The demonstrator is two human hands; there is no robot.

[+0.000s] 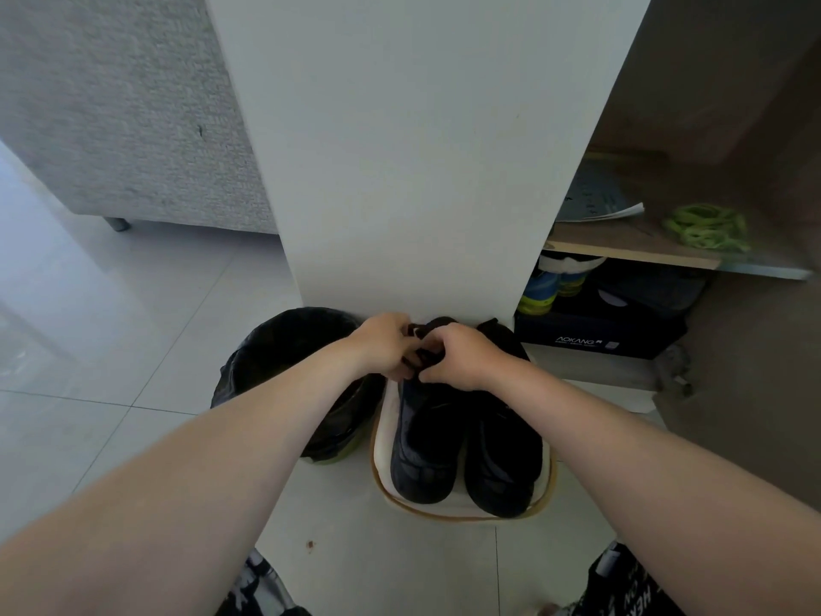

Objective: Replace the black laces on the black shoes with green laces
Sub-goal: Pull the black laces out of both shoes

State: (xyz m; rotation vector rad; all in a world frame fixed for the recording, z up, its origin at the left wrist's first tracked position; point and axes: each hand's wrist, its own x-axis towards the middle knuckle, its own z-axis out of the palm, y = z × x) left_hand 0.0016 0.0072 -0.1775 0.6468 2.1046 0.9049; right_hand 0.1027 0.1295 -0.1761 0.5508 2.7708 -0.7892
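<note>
Two black shoes stand side by side on a white mat [462, 511] on the floor, toes toward me. Both my hands are on the far end of the left shoe [422, 442]. My left hand [385, 344] and my right hand [460, 355] pinch its black lace [417, 358], which shows as dark loops between the fingers. The right shoe [504, 451] is untouched. A bundle of green laces [706, 226] lies on a wooden shelf at the right, well away from my hands.
A bin lined with a black bag [284, 349] stands just left of the shoes. A white pillar [413, 171] rises right behind them. A dark shoebox [595, 337] and colourful shoes [548, 286] sit under the shelf. A grey sofa [124, 104] is at the far left.
</note>
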